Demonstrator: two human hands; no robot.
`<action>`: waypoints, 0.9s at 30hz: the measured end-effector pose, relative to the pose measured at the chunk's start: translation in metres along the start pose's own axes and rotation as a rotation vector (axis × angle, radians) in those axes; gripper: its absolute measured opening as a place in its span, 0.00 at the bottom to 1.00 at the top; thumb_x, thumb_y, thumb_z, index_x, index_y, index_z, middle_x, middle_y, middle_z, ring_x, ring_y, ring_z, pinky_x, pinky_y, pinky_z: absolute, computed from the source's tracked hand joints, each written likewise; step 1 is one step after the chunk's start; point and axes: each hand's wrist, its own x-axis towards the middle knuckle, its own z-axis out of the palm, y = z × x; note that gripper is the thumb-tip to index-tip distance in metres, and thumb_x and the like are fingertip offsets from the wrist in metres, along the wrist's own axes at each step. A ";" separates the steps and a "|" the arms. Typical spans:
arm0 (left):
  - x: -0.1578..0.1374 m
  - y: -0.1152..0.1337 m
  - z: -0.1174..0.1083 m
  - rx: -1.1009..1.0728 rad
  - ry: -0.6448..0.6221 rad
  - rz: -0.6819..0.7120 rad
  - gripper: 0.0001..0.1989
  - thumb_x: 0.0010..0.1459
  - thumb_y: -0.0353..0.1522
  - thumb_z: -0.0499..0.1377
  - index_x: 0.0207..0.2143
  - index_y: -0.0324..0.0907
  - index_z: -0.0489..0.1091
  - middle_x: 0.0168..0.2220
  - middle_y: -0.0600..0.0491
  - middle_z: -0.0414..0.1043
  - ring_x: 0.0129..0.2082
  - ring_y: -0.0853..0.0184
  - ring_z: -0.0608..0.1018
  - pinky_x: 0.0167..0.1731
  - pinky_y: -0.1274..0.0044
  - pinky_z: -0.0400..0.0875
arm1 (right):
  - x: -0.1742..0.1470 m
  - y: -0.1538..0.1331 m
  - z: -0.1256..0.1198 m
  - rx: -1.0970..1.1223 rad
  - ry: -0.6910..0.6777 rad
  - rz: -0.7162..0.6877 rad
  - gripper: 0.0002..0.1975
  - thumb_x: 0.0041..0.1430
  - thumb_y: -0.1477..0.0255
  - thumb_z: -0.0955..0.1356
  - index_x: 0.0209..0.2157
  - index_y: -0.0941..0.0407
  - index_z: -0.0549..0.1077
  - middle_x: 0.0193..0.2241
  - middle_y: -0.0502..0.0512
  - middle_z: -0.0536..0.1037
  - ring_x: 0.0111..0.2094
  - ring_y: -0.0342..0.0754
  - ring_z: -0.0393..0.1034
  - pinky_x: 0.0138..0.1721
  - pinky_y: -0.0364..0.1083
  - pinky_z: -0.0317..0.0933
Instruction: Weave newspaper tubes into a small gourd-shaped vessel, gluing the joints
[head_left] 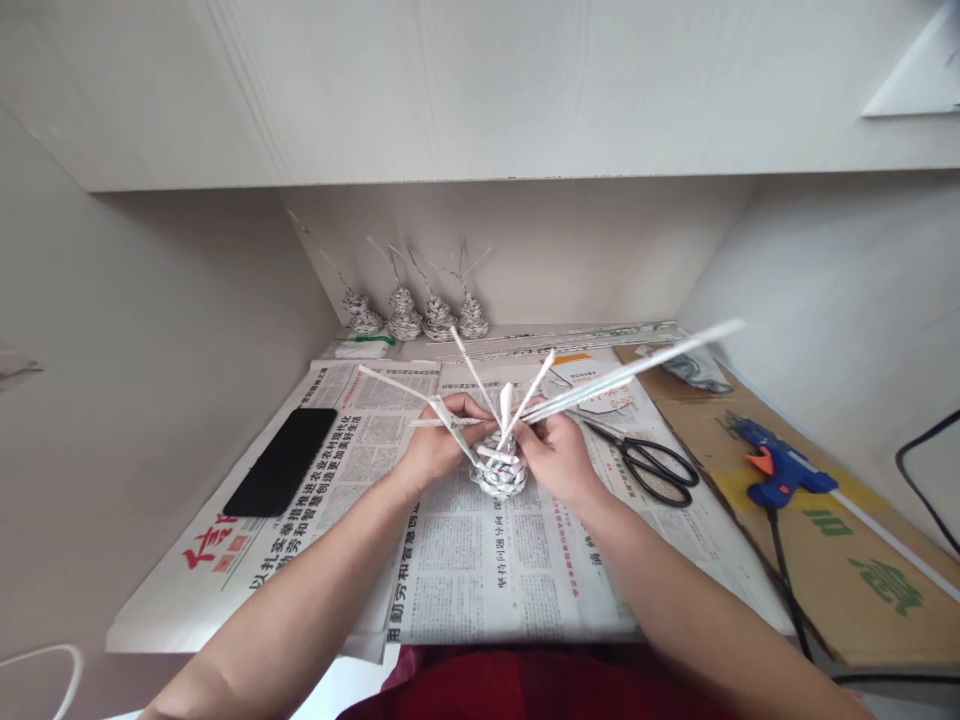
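Observation:
A small woven ball of rolled paper strips (pixel 499 478) stands between my hands above the newspaper. Several stiff paper tubes (pixel 463 362) stick up and outward from its top. My left hand (pixel 442 440) grips the weave from the left, thumb and fingers closed by its upper edge. On the other side my right hand (pixel 556 450) pinches near the base of a bundle of long paper tubes (pixel 637 372), which reaches up to the right. The fingertips of both hands are partly hidden behind the strips.
Newspaper (pixel 465 580) covers the table. Black-handled scissors (pixel 652 465) lie right of my right hand, a black phone (pixel 283 462) at left. A blue glue gun (pixel 784 470) rests on cardboard (pixel 840 570). Several finished woven gourd shapes (pixel 405 315) stand at the back, beneath an overhanging panel (pixel 480 90).

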 end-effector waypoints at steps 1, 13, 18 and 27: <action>0.000 0.000 0.001 -0.016 0.025 0.001 0.08 0.45 0.31 0.67 0.25 0.39 0.71 0.24 0.55 0.73 0.23 0.71 0.73 0.24 0.80 0.67 | 0.002 0.001 0.000 0.049 0.012 0.048 0.10 0.55 0.63 0.69 0.33 0.55 0.71 0.25 0.50 0.76 0.23 0.46 0.70 0.25 0.44 0.64; -0.004 0.004 0.007 -0.011 0.065 0.054 0.08 0.45 0.32 0.66 0.23 0.39 0.70 0.24 0.54 0.74 0.24 0.70 0.75 0.26 0.79 0.68 | 0.002 -0.002 0.007 0.390 0.060 0.161 0.15 0.46 0.61 0.75 0.31 0.57 0.74 0.21 0.48 0.75 0.18 0.42 0.66 0.21 0.42 0.63; -0.003 0.002 0.007 0.004 0.054 0.070 0.08 0.45 0.33 0.66 0.23 0.40 0.69 0.24 0.55 0.74 0.24 0.70 0.74 0.26 0.79 0.68 | 0.001 -0.004 0.007 0.450 0.024 0.167 0.18 0.43 0.65 0.76 0.36 0.56 0.74 0.22 0.47 0.76 0.18 0.40 0.66 0.18 0.39 0.60; -0.006 -0.001 0.007 0.017 0.042 0.066 0.10 0.47 0.35 0.67 0.24 0.39 0.70 0.26 0.54 0.75 0.24 0.70 0.74 0.25 0.80 0.68 | -0.001 -0.004 0.008 0.442 0.008 0.147 0.16 0.43 0.66 0.76 0.31 0.56 0.72 0.20 0.46 0.74 0.18 0.40 0.66 0.18 0.39 0.60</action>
